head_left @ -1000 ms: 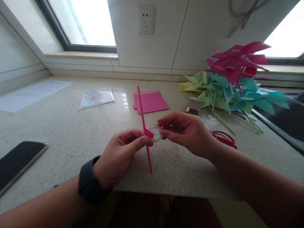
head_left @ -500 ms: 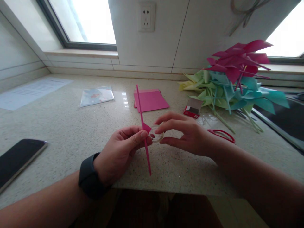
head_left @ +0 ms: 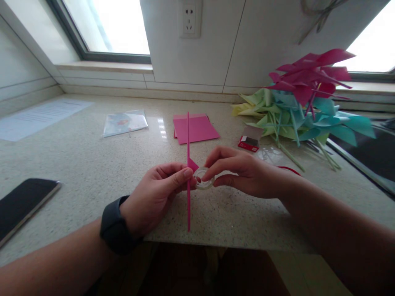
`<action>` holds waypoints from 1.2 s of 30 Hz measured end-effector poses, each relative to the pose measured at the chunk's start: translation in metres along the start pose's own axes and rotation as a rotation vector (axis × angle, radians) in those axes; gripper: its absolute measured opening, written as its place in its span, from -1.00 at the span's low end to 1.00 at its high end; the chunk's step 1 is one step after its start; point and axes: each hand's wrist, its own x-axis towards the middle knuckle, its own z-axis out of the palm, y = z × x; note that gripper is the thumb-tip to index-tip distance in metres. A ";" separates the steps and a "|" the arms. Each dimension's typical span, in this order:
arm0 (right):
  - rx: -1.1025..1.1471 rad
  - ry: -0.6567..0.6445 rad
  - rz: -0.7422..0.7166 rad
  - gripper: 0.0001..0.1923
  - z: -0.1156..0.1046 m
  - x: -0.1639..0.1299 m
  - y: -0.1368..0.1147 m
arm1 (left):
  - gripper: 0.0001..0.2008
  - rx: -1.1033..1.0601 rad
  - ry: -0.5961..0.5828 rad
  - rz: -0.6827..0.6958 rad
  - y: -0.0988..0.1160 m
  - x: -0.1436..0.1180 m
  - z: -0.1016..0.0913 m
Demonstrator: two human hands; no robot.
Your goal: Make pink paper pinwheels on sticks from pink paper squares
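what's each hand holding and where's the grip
Left hand pinches the pink stick near its middle. Right hand holds the clear tape roll by its rim.

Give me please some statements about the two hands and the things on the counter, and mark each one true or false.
1. The left hand pinches a pink stick that stands nearly upright. True.
2. The right hand holds the red scissors. False: it holds a clear tape roll against the stick; the scissors are mostly hidden behind that wrist.
3. A dark phone lies on the counter to the left of the hands. True.
4. The pile of paper pinwheels lies at the far left. False: it lies at the far right.
5. The flat pink paper lies beyond the hands, near the wall. True.
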 end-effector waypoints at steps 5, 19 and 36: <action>0.024 -0.031 0.034 -0.79 -0.004 0.001 -0.003 | -0.88 0.000 -0.035 -0.035 0.000 0.001 -0.002; -0.091 -0.009 0.078 -0.87 0.016 0.003 -0.001 | -0.90 -0.049 0.008 -0.051 0.003 0.000 0.002; -0.040 -0.136 0.077 -0.79 0.006 0.002 -0.009 | -0.87 -0.054 0.062 -0.019 0.005 0.003 0.004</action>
